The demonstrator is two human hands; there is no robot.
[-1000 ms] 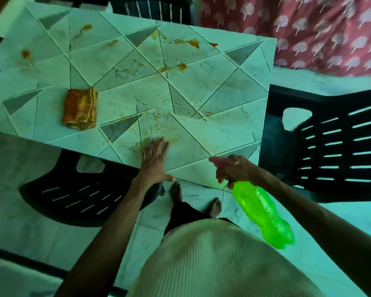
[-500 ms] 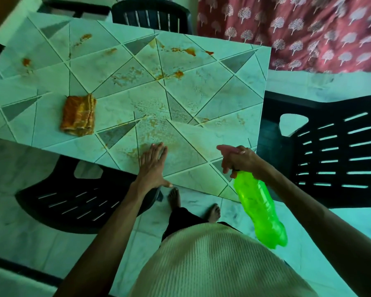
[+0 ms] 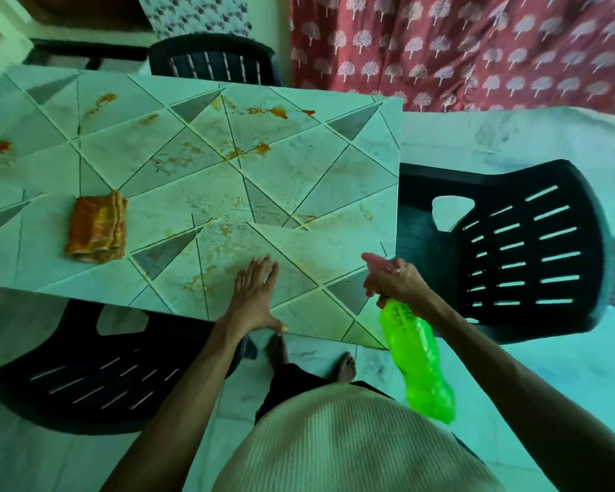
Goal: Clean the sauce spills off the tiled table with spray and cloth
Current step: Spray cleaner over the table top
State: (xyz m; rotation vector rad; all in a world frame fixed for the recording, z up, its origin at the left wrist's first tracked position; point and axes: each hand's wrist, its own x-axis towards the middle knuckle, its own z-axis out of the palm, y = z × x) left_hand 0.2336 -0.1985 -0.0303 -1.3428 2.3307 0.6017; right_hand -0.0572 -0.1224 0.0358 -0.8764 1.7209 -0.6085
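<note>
Barely a shift, I see: right hand [image 3: 393,282] still grips the spray bottle [image 3: 419,363], left hand [image 3: 254,296] flat on table [image 3: 370,165] (cloth [image 3: 96,230] idle, centre left); wiping waits.

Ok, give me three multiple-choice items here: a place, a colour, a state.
1. Where is the folded cloth? A on the tiled table; B on a chair; C on the floor.
2. What colour is the spray bottle in the right hand? A red; B green; C white.
3. How is the left hand? A gripping the cloth; B clenched; C flat on the table.
Answers: A, it lies on the tiles; B, its body is green; C, straight fingers rest on tiles.
</note>
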